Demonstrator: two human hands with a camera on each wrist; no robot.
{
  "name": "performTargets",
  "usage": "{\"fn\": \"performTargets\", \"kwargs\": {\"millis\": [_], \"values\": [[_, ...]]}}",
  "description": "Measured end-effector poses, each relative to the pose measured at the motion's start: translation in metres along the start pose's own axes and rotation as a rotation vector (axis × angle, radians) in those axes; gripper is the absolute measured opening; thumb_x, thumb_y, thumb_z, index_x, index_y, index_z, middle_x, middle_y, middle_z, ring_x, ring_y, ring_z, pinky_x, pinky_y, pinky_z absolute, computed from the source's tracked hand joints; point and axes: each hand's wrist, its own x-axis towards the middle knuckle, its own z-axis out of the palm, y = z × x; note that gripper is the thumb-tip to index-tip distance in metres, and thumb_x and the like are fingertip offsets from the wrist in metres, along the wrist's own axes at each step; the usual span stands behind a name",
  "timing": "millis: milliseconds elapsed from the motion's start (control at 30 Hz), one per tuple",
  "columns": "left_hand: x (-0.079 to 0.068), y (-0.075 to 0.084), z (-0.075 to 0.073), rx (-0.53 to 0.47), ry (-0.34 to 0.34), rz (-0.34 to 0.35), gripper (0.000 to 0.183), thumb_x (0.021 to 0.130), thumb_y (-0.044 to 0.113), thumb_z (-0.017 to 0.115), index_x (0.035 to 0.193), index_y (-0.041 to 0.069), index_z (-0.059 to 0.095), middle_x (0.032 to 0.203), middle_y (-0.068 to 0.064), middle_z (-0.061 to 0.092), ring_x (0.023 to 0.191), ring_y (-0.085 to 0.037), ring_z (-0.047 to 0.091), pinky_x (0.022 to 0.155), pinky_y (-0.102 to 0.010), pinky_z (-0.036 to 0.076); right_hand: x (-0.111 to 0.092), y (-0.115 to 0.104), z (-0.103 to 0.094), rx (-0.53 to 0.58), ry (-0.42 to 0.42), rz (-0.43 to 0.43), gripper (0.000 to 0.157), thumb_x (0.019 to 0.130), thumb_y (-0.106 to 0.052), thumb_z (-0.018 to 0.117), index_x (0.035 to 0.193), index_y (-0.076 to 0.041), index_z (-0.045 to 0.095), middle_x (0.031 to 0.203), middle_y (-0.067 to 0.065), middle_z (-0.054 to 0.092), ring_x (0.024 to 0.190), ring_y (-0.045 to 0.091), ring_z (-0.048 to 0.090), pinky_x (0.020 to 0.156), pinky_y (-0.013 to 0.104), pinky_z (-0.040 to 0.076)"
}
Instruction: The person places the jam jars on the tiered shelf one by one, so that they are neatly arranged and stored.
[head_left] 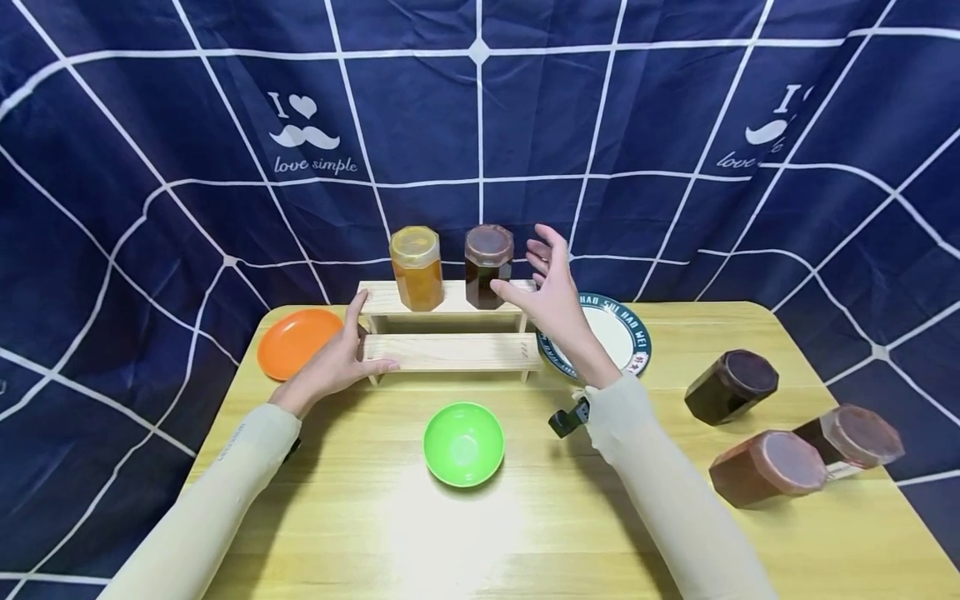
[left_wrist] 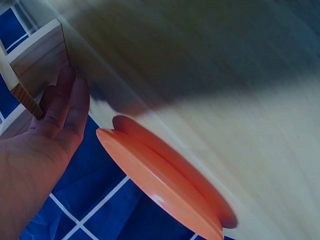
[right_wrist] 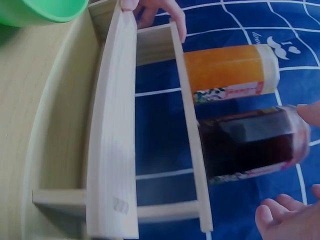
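Observation:
A two-tier wooden rack [head_left: 450,353] stands at the back of the table. My left hand [head_left: 335,358] grips its left end, the thumb along the lower tier's front and the fingers [left_wrist: 75,102] against the end. On the upper tier sit a jar of amber contents [head_left: 418,279] and, right of it, a dark jar [head_left: 487,271], both upright and lidded. Beside the dark jar is my right hand [head_left: 557,304], fingers spread and apart from the thumb, which overlaps the jar's right edge in the head view. The right palm is empty.
An orange plate [head_left: 288,343] lies left of the rack, a white plate with a green rim [head_left: 640,337] to its right, partly under my right forearm. In front is a green bowl [head_left: 463,446]. A dark jar [head_left: 731,386], a reddish jar [head_left: 765,471] and another dark jar [head_left: 855,437] stand right.

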Motion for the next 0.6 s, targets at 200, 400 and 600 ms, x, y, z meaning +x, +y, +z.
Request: {"fn": "performTargets", "kwargs": {"millis": [200, 400, 600], "values": [[0.0, 0.0, 0.001, -0.005, -0.006, 0.002, 0.135, 0.089, 0.038, 0.095, 0.173, 0.016, -0.009, 0.106, -0.018, 0.062, 0.081, -0.028, 0.059, 0.07, -0.042, 0.048, -0.013, -0.006, -0.019, 0.03, 0.022, -0.025, 0.1, 0.094, -0.017, 0.087, 0.171, -0.015, 0.022, 0.165, 0.021, 0.037, 0.155, 0.034, 0.038, 0.124, 0.052, 0.03], [-0.001, -0.002, 0.001, -0.008, -0.002, 0.003, 0.135, 0.089, 0.039, 0.094, 0.173, 0.016, -0.009, 0.108, -0.019, 0.063, 0.087, -0.029, 0.061, 0.075, -0.042, 0.049, -0.027, -0.008, -0.036, 0.015, 0.054, -0.023, 0.097, 0.095, -0.015, 0.086, 0.17, -0.013, 0.025, 0.163, 0.015, 0.043, 0.154, 0.031, 0.041, 0.123, 0.052, 0.032], [-0.001, -0.001, 0.001, -0.01, -0.005, 0.009, 0.135, 0.09, 0.04, 0.094, 0.173, 0.016, -0.01, 0.109, -0.019, 0.062, 0.088, -0.03, 0.061, 0.075, -0.042, 0.05, -0.047, -0.013, -0.054, -0.03, 0.114, -0.022, 0.093, 0.094, -0.013, 0.086, 0.168, -0.01, 0.029, 0.161, 0.014, 0.044, 0.152, 0.026, 0.042, 0.122, 0.049, 0.032]]}}
